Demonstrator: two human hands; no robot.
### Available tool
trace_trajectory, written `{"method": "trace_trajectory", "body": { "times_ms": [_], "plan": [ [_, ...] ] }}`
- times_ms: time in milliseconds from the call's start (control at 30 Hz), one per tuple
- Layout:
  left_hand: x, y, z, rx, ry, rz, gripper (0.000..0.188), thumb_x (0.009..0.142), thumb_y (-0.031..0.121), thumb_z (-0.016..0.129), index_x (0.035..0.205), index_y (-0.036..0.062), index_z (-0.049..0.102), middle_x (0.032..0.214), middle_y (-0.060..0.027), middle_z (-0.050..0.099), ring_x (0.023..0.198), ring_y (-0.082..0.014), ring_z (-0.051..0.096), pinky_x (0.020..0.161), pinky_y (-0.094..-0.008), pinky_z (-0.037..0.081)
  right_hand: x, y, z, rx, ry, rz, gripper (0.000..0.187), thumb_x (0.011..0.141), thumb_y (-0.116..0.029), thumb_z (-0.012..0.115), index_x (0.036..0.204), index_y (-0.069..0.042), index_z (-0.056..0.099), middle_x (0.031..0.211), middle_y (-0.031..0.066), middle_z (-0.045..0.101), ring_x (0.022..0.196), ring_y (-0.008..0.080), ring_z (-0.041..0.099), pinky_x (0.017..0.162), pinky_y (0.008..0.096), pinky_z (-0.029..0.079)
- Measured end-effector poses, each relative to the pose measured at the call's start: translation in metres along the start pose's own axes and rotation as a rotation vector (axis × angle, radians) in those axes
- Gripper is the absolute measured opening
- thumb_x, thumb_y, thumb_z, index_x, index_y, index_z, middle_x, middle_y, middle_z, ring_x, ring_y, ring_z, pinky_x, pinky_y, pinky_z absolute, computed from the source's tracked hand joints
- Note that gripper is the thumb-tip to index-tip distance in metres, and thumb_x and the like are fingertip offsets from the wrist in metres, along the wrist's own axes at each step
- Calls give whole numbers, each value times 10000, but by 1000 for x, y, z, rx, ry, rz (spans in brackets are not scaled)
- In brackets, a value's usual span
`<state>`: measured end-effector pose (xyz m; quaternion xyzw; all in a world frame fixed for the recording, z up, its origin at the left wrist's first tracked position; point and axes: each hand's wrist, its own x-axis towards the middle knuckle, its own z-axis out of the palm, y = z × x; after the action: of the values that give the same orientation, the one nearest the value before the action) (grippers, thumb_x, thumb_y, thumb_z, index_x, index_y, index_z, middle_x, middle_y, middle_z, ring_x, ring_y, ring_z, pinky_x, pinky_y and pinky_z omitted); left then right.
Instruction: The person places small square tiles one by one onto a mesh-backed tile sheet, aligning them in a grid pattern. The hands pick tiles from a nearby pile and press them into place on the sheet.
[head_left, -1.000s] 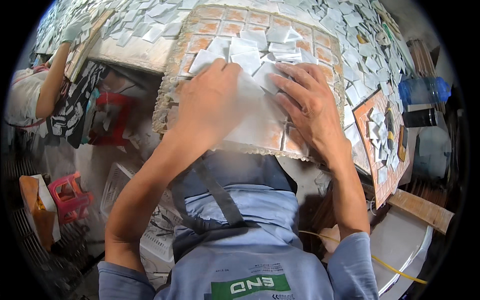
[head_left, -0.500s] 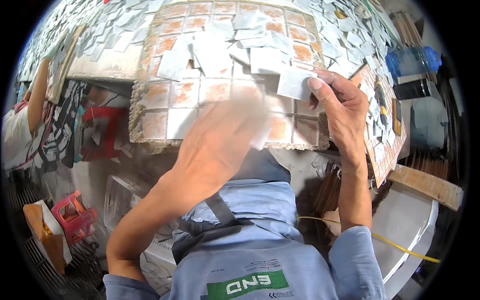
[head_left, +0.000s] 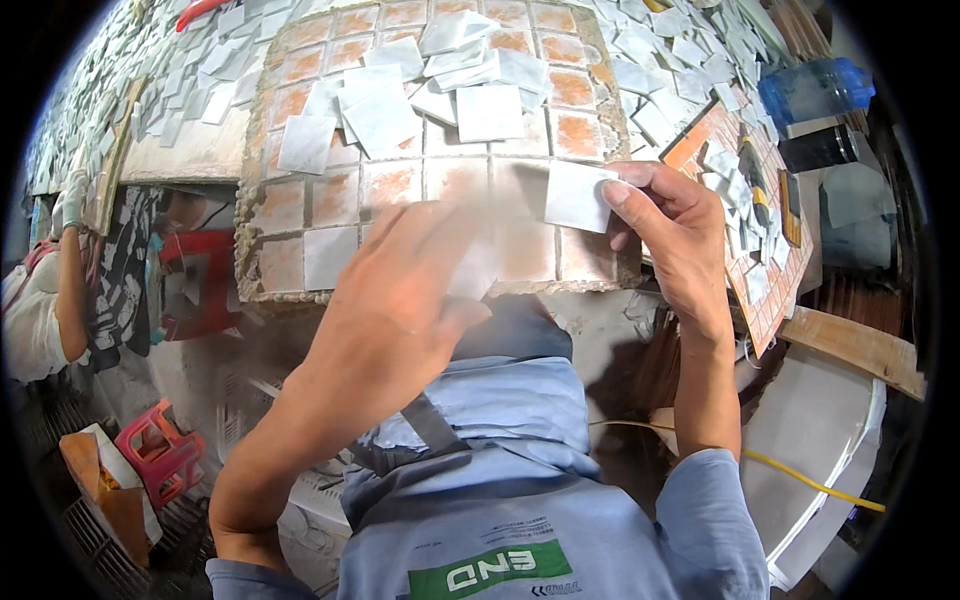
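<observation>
My right hand [head_left: 668,230] pinches a white square tile [head_left: 577,197] by its right edge, thumb on top, above the gridded board [head_left: 390,183]. To its left, my left hand [head_left: 395,275] is smeared by motion over the board's near part. Beneath its fingers and thumb shows a blurred white tile [head_left: 472,270], which moves with the hand. One white tile [head_left: 330,258] lies in a grid square at the board's near left. Several loose tiles [head_left: 490,113] are heaped on the far half, some overlapping. Orange-brown patches mark many bare squares.
Many loose tiles [head_left: 215,62] cover the table behind. At right, a tilted gridded panel [head_left: 775,300] bears tile pieces and a yellow-black tool [head_left: 753,180]. A blue clear bottle [head_left: 815,90] lies beyond it. Far left, a co-worker's gloved hand [head_left: 75,197] is near a wooden strip [head_left: 120,150].
My left hand has moved left over the board, the blurred tile moving with it. My right hand still holds its tile. The whole view has shifted slightly.
</observation>
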<state>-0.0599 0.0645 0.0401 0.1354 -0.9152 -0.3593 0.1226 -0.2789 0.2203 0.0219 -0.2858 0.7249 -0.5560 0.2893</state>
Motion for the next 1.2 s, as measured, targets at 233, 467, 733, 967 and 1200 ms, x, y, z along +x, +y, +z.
{"method": "trace_trajectory", "body": {
  "times_ms": [233, 467, 733, 967, 1200],
  "plan": [
    [-6, 7, -3, 26, -19, -24, 668, 742, 0, 830, 1369, -3, 600, 1275, -193, 635, 1166, -399, 599, 1010, -421, 489, -4, 7, -1, 9, 3, -27, 203, 983, -148, 752, 1100, 17, 760, 866, 19, 707, 709, 54, 601, 607, 216, 523],
    [-1, -4, 1, 11, 22, 32, 653, 714, -51, 814, 1336, -8, 621, 1230, -190, 658, 1157, -395, 599, 995, -425, 490, -3, 12, -1, 30, 13, -43, 205, 982, -156, 755, 1097, 13, 765, 859, 14, 703, 694, 52, 593, 602, 213, 518],
    [5, -2, -5, 51, -73, 44, 639, 695, -84, 802, 1308, -7, 641, 1206, -180, 667, 1134, -387, 596, 981, -426, 490, -3, 15, -3, 72, -8, -60, 212, 981, -159, 756, 1098, 19, 763, 859, 9, 696, 705, 47, 593, 608, 209, 518],
    [10, -6, -9, 135, -46, 29, 617, 722, -69, 784, 1317, -1, 635, 1233, -188, 674, 1154, -381, 617, 996, -426, 496, -2, 17, -4, 110, -14, -46, 237, 981, -159, 757, 1127, 28, 757, 875, 19, 697, 717, 54, 594, 604, 212, 508],
    [9, -13, 0, 74, 12, 38, 573, 717, -56, 795, 1274, 11, 683, 1165, -182, 704, 1055, -353, 684, 947, -407, 529, -1, 19, -3, 121, -24, -66, 243, 979, -156, 761, 1134, 31, 755, 869, 20, 697, 700, 56, 594, 600, 215, 509]
  ]
}}
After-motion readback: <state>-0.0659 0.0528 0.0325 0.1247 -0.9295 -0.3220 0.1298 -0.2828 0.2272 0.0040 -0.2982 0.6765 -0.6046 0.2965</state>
